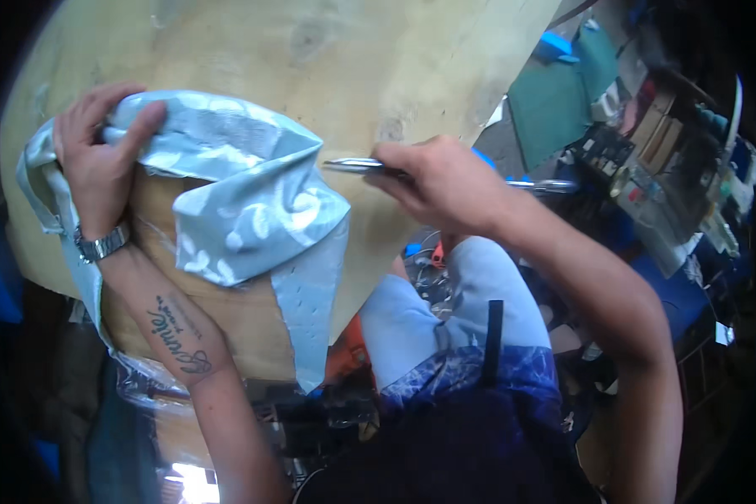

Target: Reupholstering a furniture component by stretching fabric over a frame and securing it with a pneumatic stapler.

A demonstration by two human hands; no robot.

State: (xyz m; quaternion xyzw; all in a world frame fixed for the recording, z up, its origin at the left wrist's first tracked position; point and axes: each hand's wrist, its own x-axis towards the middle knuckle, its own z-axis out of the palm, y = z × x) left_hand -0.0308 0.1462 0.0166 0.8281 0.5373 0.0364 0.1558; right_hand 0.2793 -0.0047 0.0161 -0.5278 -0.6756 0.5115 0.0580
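Note:
A strip of light blue fabric [235, 223] with a shiny white pattern lies folded and bunched over a pale wooden panel [395, 59]. My left hand [97, 160] grips the fabric near its left end, with the thumb and fingers closed over a fold. One tapering tail of the cloth, dotted with small holes, hangs toward the panel's near edge. In my right hand [445, 181] is a slim silver metal tool [351, 165]. Its narrow end points left, just short of the fabric, and its rear end shows beyond my wrist. The tool's exact kind cannot be made out.
Below the panel are my legs in light blue jeans [403, 319]. Dark green pieces [550, 109] lie on the floor at the upper right. Boxes and cluttered items [647, 160] stand farther right. Clear plastic wrap [147, 378] hangs at the panel's near left edge.

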